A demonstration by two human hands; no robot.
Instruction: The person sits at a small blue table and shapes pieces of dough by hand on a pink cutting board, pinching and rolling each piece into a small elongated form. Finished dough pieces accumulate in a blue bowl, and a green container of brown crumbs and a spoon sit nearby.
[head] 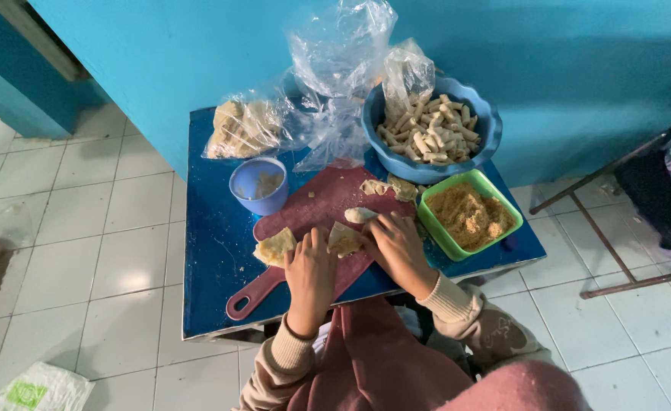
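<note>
— Where's our piece? 
— The thin pale square dough wrapper [345, 238] lies on the maroon plastic cutting board [312, 207], pinched between our left hand [310, 275] and right hand [398, 247], fingers closed on its edges. We judge it light, soft and easily torn, so we'd hold it by the edges. 
— Around the board? 
— A second wrapper [275, 246] sits on its left edge; a small blue cup [259, 185] behind-left; a green crumb tub [469, 215] crowds the right; a blue bowl of pale sticks [431, 128] stands behind.
</note>
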